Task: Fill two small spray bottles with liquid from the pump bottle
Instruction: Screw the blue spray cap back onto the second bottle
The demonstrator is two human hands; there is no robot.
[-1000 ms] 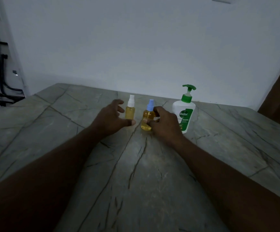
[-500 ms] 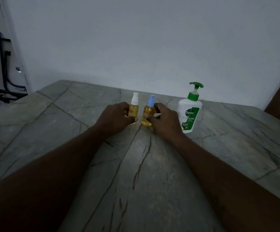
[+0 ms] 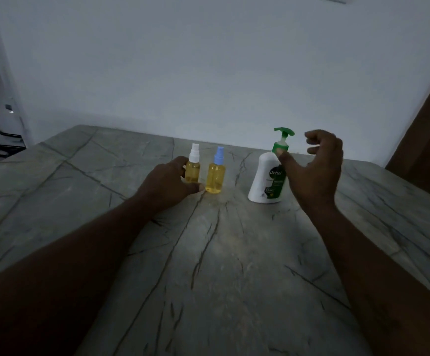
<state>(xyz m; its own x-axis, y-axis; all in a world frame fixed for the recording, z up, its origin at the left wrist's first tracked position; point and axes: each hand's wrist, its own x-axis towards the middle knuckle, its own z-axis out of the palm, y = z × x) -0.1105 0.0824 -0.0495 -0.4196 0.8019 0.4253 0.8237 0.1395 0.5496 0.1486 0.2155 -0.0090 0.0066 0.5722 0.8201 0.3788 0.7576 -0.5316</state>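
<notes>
Spray bottles [image 3: 215, 176]: two; pump bottle [image 3: 262, 181]: one; left hand [image 3: 167, 183] fingers [image 3: 181, 163] grip white-capped bottle [image 3: 193, 172], right hand [image 3: 314, 176] fingers [image 3: 315, 136] loose.

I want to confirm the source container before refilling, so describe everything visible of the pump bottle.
The pump bottle is white, plastic-looking, bell-shaped and wider at the base, with a green Dettol label, green collar and green pump head, spout pointing left in the picture. It stands upright on the grey veined table, apart from the blue-capped spray bottle to its left. The right hand reaches round it, thumb at the collar; actual contact cannot be told.
</notes>
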